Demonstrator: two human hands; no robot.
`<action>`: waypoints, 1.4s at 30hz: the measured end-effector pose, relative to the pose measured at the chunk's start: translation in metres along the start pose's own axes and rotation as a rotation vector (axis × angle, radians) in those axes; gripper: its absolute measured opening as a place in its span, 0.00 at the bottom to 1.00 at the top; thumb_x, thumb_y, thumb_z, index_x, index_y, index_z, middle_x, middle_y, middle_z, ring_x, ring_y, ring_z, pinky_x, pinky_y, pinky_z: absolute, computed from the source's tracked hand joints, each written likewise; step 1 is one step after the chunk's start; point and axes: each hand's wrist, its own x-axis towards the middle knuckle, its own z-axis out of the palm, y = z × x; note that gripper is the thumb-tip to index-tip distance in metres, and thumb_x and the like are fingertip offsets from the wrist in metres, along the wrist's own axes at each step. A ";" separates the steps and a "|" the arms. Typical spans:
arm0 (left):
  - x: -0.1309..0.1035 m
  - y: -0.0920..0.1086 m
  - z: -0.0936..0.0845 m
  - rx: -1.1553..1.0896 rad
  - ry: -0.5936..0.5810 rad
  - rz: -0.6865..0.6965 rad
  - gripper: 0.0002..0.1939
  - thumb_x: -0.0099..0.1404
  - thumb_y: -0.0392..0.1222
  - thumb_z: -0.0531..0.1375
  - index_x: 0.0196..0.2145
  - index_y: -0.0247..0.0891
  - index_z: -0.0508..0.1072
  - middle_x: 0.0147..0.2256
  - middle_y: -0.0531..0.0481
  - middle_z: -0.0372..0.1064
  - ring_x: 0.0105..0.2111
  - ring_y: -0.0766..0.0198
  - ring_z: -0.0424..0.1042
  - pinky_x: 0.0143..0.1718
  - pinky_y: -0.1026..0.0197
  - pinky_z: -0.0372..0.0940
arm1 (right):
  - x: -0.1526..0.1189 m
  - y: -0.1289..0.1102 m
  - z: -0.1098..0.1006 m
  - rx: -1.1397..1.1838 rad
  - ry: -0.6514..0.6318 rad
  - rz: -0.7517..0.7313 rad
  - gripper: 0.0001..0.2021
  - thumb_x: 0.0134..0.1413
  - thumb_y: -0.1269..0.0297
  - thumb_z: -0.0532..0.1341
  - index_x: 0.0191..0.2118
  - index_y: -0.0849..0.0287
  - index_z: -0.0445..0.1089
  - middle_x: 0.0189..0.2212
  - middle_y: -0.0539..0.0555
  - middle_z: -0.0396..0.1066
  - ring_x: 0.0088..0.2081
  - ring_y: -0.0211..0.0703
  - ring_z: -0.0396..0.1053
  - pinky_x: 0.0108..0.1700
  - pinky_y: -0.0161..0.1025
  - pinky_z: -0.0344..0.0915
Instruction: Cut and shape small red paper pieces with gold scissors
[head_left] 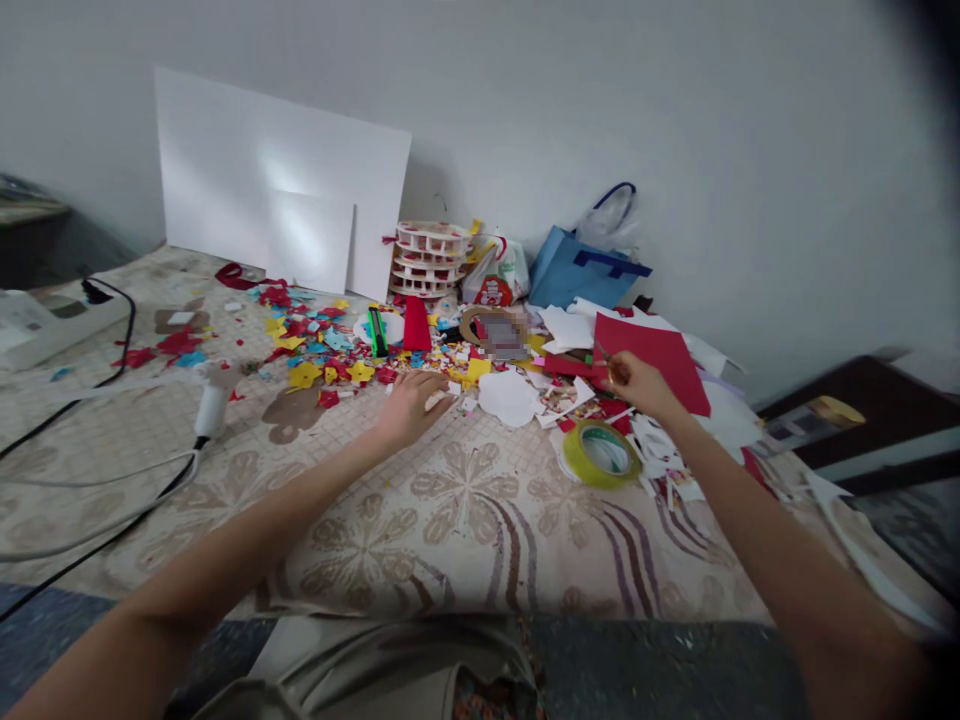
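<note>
My left hand [409,408] is low over the front of the scrap pile, thumb and fingers curved together around a small white piece of paper [454,388] at their tips. Over on the right, my right hand [637,382] grips a pair of scissors [618,371] by orange-brown handles, with the blades pointing away to the upper left. Under and behind that hand lies a sheet of red paper [656,360]. A white scalloped paper shape [510,398] rests between my hands. Nearer to me is a roll of yellow tape [576,458].
A green box cutter [376,332], paper stars [305,375] and scraps cover the table's middle. A white glue gun [212,405] with cords is on the left. Behind stand white boards [225,170], a tiered round model [431,260] and a blue bag [577,272].
</note>
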 end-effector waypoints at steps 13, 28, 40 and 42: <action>-0.007 0.002 -0.006 -0.723 -0.144 -0.514 0.21 0.59 0.56 0.54 0.39 0.35 0.71 0.37 0.42 0.73 0.37 0.59 0.72 0.35 0.59 0.66 | -0.008 -0.107 0.024 0.412 0.303 -0.084 0.08 0.46 0.66 0.58 0.34 0.55 0.58 0.32 0.52 0.69 0.27 0.40 0.69 0.31 0.39 0.65; -0.011 -0.001 -0.012 -1.280 -0.075 -1.051 0.11 0.50 0.41 0.66 0.32 0.34 0.73 0.32 0.47 0.74 0.28 0.65 0.72 0.28 0.63 0.69 | -0.079 -0.185 0.123 1.038 -0.294 0.341 0.14 0.45 0.53 0.62 0.33 0.54 0.60 0.23 0.47 0.67 0.19 0.34 0.62 0.20 0.32 0.53; -0.011 -0.002 -0.012 -0.957 -0.050 -0.871 0.17 0.49 0.49 0.65 0.28 0.31 0.70 0.21 0.52 0.67 0.17 0.74 0.61 0.18 0.71 0.59 | -0.088 -0.183 0.128 1.104 -0.387 0.381 0.14 0.47 0.51 0.61 0.29 0.57 0.62 0.20 0.45 0.64 0.16 0.33 0.60 0.19 0.33 0.52; -0.010 -0.006 -0.013 -0.980 0.052 -0.883 0.17 0.50 0.50 0.64 0.29 0.32 0.69 0.23 0.52 0.67 0.18 0.74 0.62 0.18 0.71 0.59 | -0.088 -0.183 0.125 1.106 -0.409 0.374 0.16 0.48 0.48 0.59 0.29 0.57 0.63 0.22 0.46 0.64 0.17 0.33 0.61 0.20 0.34 0.53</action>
